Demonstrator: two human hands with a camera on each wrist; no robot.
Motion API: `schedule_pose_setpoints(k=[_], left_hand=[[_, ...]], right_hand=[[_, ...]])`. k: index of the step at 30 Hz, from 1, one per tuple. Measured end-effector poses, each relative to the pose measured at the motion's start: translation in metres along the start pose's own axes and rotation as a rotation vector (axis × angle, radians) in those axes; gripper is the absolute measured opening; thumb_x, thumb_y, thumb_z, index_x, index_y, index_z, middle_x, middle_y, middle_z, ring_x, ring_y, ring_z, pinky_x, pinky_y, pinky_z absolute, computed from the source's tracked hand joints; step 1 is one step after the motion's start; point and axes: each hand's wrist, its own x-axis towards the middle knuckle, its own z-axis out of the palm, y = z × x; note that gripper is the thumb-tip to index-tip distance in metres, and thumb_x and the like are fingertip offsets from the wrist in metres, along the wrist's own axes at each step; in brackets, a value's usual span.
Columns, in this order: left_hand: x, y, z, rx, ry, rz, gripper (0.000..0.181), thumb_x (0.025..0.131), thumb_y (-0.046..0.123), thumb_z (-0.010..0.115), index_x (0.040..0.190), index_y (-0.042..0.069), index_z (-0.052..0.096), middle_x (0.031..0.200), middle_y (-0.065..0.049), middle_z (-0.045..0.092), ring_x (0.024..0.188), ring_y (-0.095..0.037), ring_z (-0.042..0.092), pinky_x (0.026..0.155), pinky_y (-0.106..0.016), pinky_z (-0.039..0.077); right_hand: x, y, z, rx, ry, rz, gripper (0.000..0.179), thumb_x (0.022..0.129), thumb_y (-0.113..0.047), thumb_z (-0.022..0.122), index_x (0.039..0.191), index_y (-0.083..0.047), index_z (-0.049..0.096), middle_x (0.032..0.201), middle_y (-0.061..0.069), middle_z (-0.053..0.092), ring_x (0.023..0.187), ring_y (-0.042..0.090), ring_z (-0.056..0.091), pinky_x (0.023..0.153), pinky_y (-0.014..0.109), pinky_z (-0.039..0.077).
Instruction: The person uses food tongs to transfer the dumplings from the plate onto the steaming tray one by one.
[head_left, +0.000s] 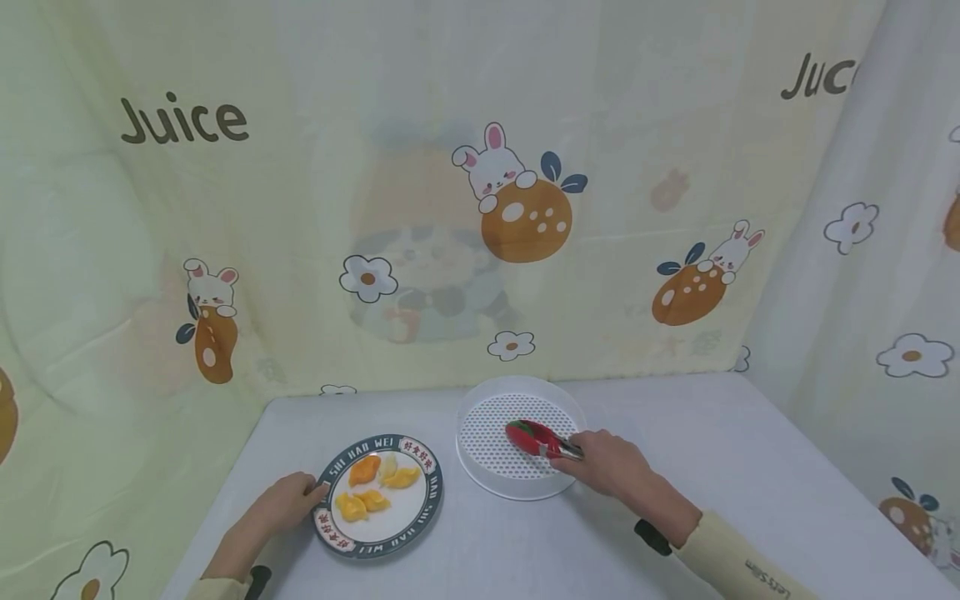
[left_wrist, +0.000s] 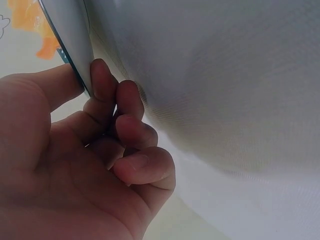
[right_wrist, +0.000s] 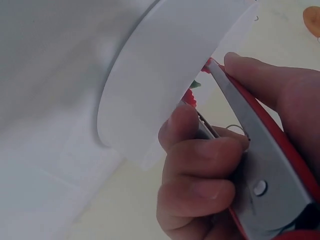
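Observation:
My left hand (head_left: 283,502) pinches the left rim of a round plate (head_left: 381,548) with a dark patterned border. In the left wrist view the thumb is over the edge of the plate (left_wrist: 72,32) and fingertips are under it. Orange dumplings (head_left: 365,470) and yellow dumplings (head_left: 400,477) lie on the plate. With my right hand (head_left: 611,465) I grip red and metal tongs (head_left: 546,442), their red tips over a white round perforated tray (head_left: 491,425). A small green piece (right_wrist: 195,84) shows between the tips, mostly hidden by the tray's wall in the right wrist view.
Both the plate and the tray stand on a white table (head_left: 675,442), the tray farther back and to the right. A printed curtain (head_left: 420,83) with rabbits, oranges and flowers hangs behind the table and along its sides.

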Motion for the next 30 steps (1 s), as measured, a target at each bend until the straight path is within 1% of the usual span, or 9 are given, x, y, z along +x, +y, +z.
schedule_pose_setpoints(k=[2, 7, 10, 13, 15, 18, 20, 26, 30], left_hand=[[-0.001, 0.001, 0.0, -0.001, -0.001, -0.002, 0.036, 0.101, 0.027, 0.056, 0.11, -0.006, 0.065, 0.083, -0.006, 0.062, 0.076, -0.017, 0.057, 0.072, -0.038, 0.057], [-0.002, 0.002, -0.001, 0.001, -0.008, -0.008, 0.039, 0.102, 0.028, 0.056, 0.114, -0.008, 0.064, 0.086, -0.006, 0.064, 0.079, -0.017, 0.059, 0.076, -0.04, 0.058], [-0.002, 0.001, -0.002, 0.006, -0.01, -0.006, 0.042, 0.102, 0.029, 0.055, 0.118, -0.009, 0.062, 0.091, -0.008, 0.067, 0.084, -0.02, 0.063, 0.081, -0.044, 0.059], [-0.003, 0.001, -0.002, 0.012, -0.007, 0.003, 0.045, 0.103, 0.03, 0.054, 0.121, -0.011, 0.06, 0.098, -0.012, 0.069, 0.09, -0.025, 0.065, 0.086, -0.048, 0.059], [-0.003, 0.0, -0.002, 0.015, -0.003, 0.008, 0.046, 0.103, 0.03, 0.054, 0.122, -0.011, 0.06, 0.099, -0.013, 0.069, 0.092, -0.025, 0.066, 0.087, -0.049, 0.058], [-0.003, 0.0, -0.002, 0.017, 0.0, 0.009, 0.045, 0.103, 0.03, 0.054, 0.121, -0.011, 0.061, 0.097, -0.012, 0.069, 0.09, -0.024, 0.066, 0.087, -0.048, 0.058], [-0.003, 0.0, -0.001, 0.017, 0.001, 0.009, 0.045, 0.103, 0.03, 0.054, 0.12, -0.011, 0.061, 0.097, -0.012, 0.069, 0.089, -0.024, 0.065, 0.086, -0.048, 0.059], [-0.001, 0.0, 0.001, 0.003, 0.005, -0.005, 0.042, 0.102, 0.029, 0.055, 0.117, -0.009, 0.063, 0.09, -0.007, 0.067, 0.082, -0.018, 0.061, 0.081, -0.044, 0.059], [-0.001, 0.0, 0.001, 0.002, 0.008, -0.006, 0.042, 0.102, 0.029, 0.056, 0.118, -0.009, 0.063, 0.091, -0.007, 0.067, 0.083, -0.019, 0.062, 0.082, -0.045, 0.059]], right_hand=[[0.0, 0.001, 0.001, 0.0, 0.0, 0.004, 0.046, 0.089, -0.048, 0.072, 0.106, -0.005, 0.07, 0.065, 0.003, 0.052, 0.06, 0.016, 0.049, 0.051, 0.025, 0.036], [0.001, 0.003, 0.003, 0.001, -0.011, 0.025, 0.061, 0.088, -0.053, 0.071, 0.12, -0.002, 0.067, 0.07, 0.003, 0.054, 0.063, 0.016, 0.051, 0.052, 0.026, 0.038], [0.001, 0.004, 0.003, 0.0, -0.017, 0.044, 0.07, 0.087, -0.057, 0.069, 0.128, -0.001, 0.063, 0.075, 0.004, 0.057, 0.066, 0.017, 0.052, 0.053, 0.027, 0.04], [0.0, 0.002, 0.001, 0.006, -0.016, 0.059, 0.077, 0.086, -0.061, 0.068, 0.133, -0.001, 0.06, 0.087, 0.006, 0.065, 0.071, 0.018, 0.054, 0.055, 0.028, 0.042], [-0.001, 0.0, 0.0, 0.018, -0.016, 0.065, 0.081, 0.085, -0.064, 0.068, 0.137, -0.002, 0.058, 0.1, 0.01, 0.069, 0.076, 0.019, 0.055, 0.058, 0.03, 0.044], [-0.003, -0.006, -0.001, 0.041, -0.01, 0.061, 0.087, 0.084, -0.067, 0.067, 0.141, -0.003, 0.055, 0.12, 0.015, 0.068, 0.085, 0.022, 0.057, 0.064, 0.034, 0.049], [-0.004, -0.011, 0.0, 0.053, -0.009, 0.062, 0.089, 0.082, -0.069, 0.067, 0.143, -0.004, 0.053, 0.127, 0.016, 0.066, 0.09, 0.024, 0.058, 0.068, 0.036, 0.052], [-0.011, -0.033, 0.005, 0.072, 0.016, 0.023, 0.092, 0.078, -0.073, 0.068, 0.143, -0.01, 0.054, 0.133, 0.013, 0.064, 0.105, 0.027, 0.063, 0.083, 0.048, 0.059], [-0.017, -0.049, 0.013, 0.08, 0.022, -0.018, 0.094, 0.077, -0.075, 0.068, 0.145, -0.014, 0.052, 0.134, 0.012, 0.064, 0.108, 0.027, 0.064, 0.086, 0.049, 0.06]])
